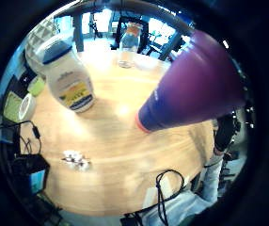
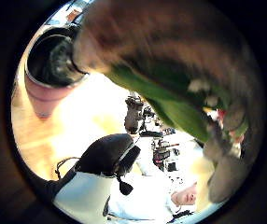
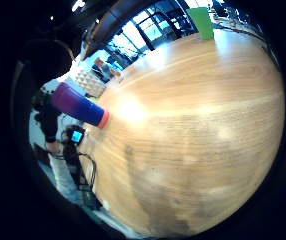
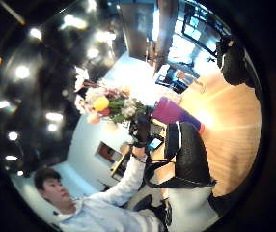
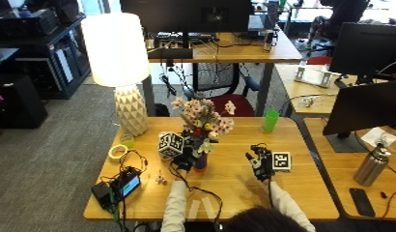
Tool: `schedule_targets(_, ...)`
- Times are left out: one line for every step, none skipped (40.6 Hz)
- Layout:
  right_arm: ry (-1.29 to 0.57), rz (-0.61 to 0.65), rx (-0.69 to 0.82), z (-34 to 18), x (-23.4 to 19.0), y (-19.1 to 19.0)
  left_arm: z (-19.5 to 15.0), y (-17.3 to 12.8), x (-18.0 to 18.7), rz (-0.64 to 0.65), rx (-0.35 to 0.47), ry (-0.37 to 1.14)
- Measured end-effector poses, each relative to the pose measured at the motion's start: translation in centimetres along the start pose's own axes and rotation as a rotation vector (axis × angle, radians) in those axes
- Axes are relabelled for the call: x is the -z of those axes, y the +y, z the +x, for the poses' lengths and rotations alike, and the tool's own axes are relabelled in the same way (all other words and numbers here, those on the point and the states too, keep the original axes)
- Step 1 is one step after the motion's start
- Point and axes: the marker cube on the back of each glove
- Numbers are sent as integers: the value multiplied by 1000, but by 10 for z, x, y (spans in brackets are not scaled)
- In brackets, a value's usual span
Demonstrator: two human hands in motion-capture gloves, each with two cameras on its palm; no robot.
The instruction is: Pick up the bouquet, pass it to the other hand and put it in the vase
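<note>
My left hand (image 5: 183,159) grips the pink-flowered bouquet (image 5: 201,122) over the purple vase (image 5: 199,162), right hand (image 5: 260,166) open alongside; misaligned stems could topple it.

Left hand (image 5: 183,157) gripping, right hand (image 5: 259,164) open.

- One bouquet of pink, cream and yellow flowers (image 5: 202,119)
- One purple tapered vase (image 1: 195,84)
- One green plastic cup (image 5: 270,121)
- One white table lamp with a faceted base (image 5: 120,63)
- One roll of pale tape (image 5: 118,152)
- Two black-gloved hands: left hand (image 5: 184,157), right hand (image 5: 260,163)
</note>
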Motion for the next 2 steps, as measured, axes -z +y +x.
schedule_targets(-1, -2, 1, 1, -1, 0, -2, 3, -1, -19, 73, -43)
schedule_targets(-2, -4, 0, 1, -1, 0, -3, 4, -1, -29, 105, -60)
